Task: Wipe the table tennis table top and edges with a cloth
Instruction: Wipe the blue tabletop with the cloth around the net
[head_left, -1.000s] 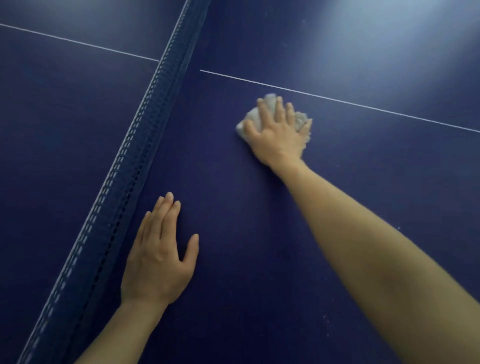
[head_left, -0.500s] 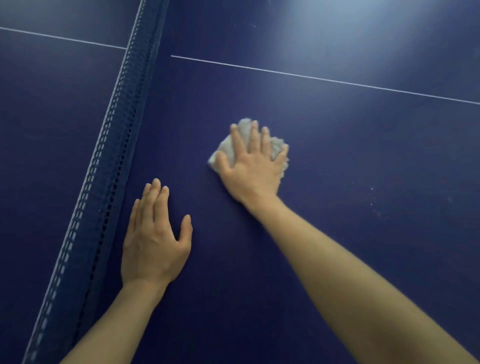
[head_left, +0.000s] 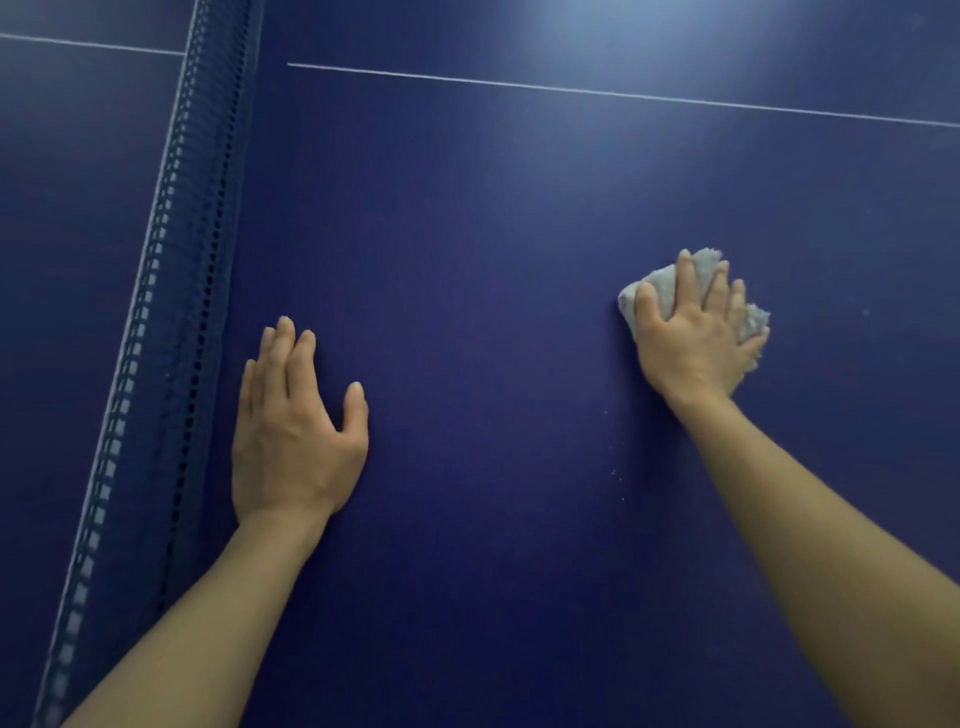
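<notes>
The dark blue table tennis table top fills the view. My right hand presses a crumpled pale grey cloth flat against the surface at the right; the cloth shows between and beyond my fingers. My left hand lies palm down on the table, fingers together and thumb out, holding nothing, just right of the net.
The dark blue net with its white top band runs from the lower left to the top left. A thin white line crosses the table beyond my hands. Small pale specks dot the surface between my arms.
My right hand has slid the cloth from near the white line toward me and then far to the right. My left hand has stayed flat beside the net.
</notes>
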